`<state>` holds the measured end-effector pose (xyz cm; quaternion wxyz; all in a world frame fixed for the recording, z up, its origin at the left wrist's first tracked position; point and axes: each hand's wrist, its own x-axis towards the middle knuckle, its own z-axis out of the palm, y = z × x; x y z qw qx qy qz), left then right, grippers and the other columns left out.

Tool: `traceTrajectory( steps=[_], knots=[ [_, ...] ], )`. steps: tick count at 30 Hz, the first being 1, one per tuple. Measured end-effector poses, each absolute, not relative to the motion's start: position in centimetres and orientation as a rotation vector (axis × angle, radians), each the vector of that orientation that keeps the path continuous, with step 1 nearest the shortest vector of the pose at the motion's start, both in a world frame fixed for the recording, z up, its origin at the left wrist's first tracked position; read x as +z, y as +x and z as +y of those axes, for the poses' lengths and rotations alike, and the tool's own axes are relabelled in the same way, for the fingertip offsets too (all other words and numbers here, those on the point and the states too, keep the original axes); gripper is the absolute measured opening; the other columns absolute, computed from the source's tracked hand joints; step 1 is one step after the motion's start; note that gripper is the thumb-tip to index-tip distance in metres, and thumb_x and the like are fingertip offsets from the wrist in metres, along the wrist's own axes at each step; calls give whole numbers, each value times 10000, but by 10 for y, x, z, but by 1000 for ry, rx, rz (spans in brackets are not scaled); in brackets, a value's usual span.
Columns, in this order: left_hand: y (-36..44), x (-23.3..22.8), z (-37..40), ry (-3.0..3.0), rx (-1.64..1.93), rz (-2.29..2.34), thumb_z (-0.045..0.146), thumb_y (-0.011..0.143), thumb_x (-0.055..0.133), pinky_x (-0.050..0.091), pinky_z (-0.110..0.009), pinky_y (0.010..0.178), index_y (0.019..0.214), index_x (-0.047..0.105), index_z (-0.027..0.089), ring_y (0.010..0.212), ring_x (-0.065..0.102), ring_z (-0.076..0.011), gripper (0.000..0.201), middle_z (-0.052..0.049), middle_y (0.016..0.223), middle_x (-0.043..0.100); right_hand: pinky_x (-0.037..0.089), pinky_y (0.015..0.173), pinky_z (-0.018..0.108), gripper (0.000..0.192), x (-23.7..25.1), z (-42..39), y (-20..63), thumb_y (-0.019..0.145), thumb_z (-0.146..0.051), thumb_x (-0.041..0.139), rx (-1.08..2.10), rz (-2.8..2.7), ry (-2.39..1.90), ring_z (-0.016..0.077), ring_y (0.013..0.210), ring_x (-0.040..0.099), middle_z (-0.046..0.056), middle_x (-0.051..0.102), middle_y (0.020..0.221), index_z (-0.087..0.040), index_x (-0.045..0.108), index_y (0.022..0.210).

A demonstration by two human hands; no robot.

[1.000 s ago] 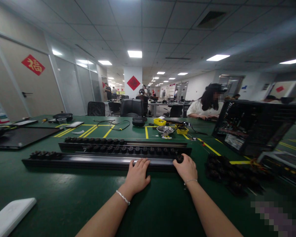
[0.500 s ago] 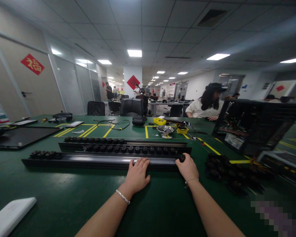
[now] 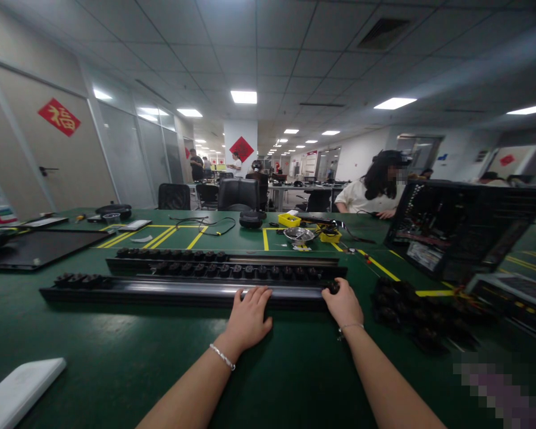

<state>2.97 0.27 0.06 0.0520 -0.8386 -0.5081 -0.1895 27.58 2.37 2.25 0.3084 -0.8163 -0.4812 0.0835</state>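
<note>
In the head view, a long black rail with a shiny channel lies across the table in front of me. Several small black knob-like parts sit at its left end. My left hand rests on the rail's near side, right of its middle, fingers stretched out. At the right end, my right hand pinches a small black round part, mostly hidden by the fingers. Just behind, another black rail bears rows of similar black parts.
A heap of black parts lies right of my right hand. Beyond it are an open computer case and a power supply. A metal bowl and yellow bins stand behind. A white box lies front left. Across the table sits a person.
My right hand has shifted slightly to the right along the rail's end with the black round part in its fingers. My left hand has stayed in place. People in the far background moved.
</note>
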Motion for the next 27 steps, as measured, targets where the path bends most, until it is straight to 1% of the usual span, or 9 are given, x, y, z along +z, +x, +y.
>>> traceTrajectory(
  steps=[5, 11, 19, 27],
  knots=[
    [31, 3, 2, -2551, -556, -1569, 399, 770, 439, 144, -515, 1067, 1314, 343, 270, 1280, 320, -240, 567, -48, 1382, 416, 437, 841, 355, 505, 23, 23, 280, 761, -375, 428, 236, -1248, -2182, 244, 1055, 532, 99, 528, 1184, -199, 429, 1235],
    [30, 3, 1, -2551, -560, -1558, 394, 764, 449, 153, -513, 1066, 1312, 337, 280, 1280, 323, -234, 570, -35, 1382, 417, 434, 839, 359, 496, 23, 23, 283, 766, -387, 426, 251, -1236, -2195, 256, 1046, 538, 93, 535, 1177, -205, 428, 1228],
    [30, 2, 1, -2539, -567, -1556, 391, 762, 460, 169, -509, 1058, 1307, 339, 284, 1274, 330, -232, 569, -34, 1381, 419, 433, 828, 325, 450, 21, 25, 293, 748, -376, 455, 183, -1222, -2190, 235, 1019, 549, 112, 565, 1096, -170, 491, 1145],
    [29, 2, 2, -2544, -579, -1547, 395, 768, 447, 164, -509, 1059, 1303, 338, 280, 1275, 330, -224, 558, -28, 1382, 419, 437, 815, 319, 432, 18, 27, 299, 746, -372, 458, 153, -1212, -2198, 235, 988, 560, 113, 579, 1052, -158, 516, 1117]
  ],
)
